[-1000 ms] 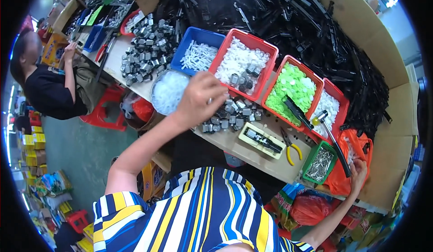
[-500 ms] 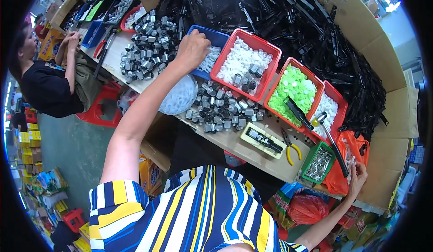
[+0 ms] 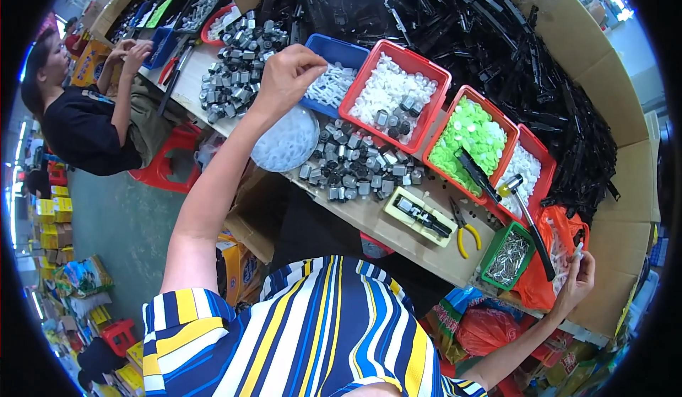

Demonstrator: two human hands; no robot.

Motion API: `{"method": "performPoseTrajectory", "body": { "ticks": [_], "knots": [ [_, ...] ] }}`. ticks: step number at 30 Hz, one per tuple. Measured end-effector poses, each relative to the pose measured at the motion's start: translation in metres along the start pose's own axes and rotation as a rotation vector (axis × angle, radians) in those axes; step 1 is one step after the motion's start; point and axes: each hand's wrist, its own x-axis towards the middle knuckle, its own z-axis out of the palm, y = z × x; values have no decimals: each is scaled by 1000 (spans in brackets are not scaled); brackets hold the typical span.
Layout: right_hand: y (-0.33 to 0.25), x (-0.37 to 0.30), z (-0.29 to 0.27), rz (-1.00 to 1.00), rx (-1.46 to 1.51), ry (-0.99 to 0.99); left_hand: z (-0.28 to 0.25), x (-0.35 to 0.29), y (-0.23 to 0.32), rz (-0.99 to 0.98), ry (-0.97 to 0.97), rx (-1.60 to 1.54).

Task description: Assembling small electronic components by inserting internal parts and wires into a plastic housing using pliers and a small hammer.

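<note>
My left hand is raised over the left edge of a blue tray of small pale plastic pieces. Its fingertips are pinched together; whatever is between them is too small to make out. At the far right, my right hand grips a small white plastic piece between thumb and fingers, beside an orange plastic bag with pale parts inside. Between the hands, a cream fixture cradles a black part, with yellow-handled pliers beside it. A hammer leans across a red bin's edge.
Red bins hold white parts, green discs and more white pieces. A green box contains metal pins. Grey-and-black parts cover the table near a round translucent lid. Another person sits at left.
My left hand has lifted out of the blue tray and shifted left. My right hand has risen from the orange bag with a small white piece in its fingers.
</note>
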Motion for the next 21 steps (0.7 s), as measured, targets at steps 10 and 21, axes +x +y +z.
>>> {"method": "performPoseTrajectory", "body": {
  "ticks": [10,21],
  "knots": [
    [-56,-5,38,-63,90,-73,-18,-74,2,186,-42,235],
    [-132,-52,122,-51,178,-168,-22,-83,48,-81,47,-124]
  ]
}}
